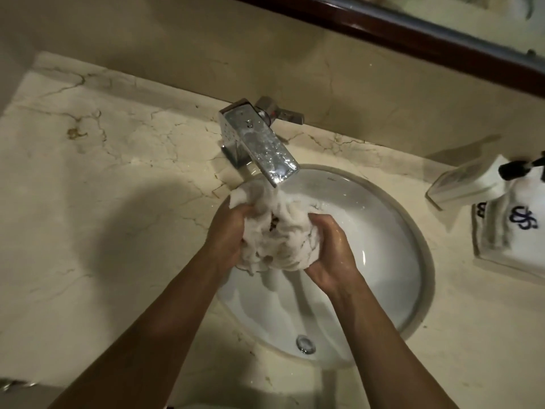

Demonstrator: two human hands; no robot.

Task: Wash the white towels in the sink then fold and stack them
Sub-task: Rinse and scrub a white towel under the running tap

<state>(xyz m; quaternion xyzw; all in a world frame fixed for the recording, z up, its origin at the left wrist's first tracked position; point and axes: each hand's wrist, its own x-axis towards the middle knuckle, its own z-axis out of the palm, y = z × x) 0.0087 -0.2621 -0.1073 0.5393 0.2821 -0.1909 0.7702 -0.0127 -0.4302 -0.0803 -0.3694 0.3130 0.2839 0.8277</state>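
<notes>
A wet white towel (272,231) is bunched into a ball above the round white sink (392,261), right under the spout of the chrome tap (259,143). Water runs from the spout onto the towel. My left hand (227,231) grips the bunch from the left and my right hand (331,249) grips it from the right, fingers curled into the cloth. Another white towel with a blue embroidered emblem (513,231) lies folded on the counter at the right edge.
The marble counter (103,187) stretches to the left of the sink. A small white box (466,184) and a dark-tipped object (519,169) sit at the right, by the folded towel. The drain (305,343) lies near the basin's front. A dark-framed mirror (442,39) runs along the back.
</notes>
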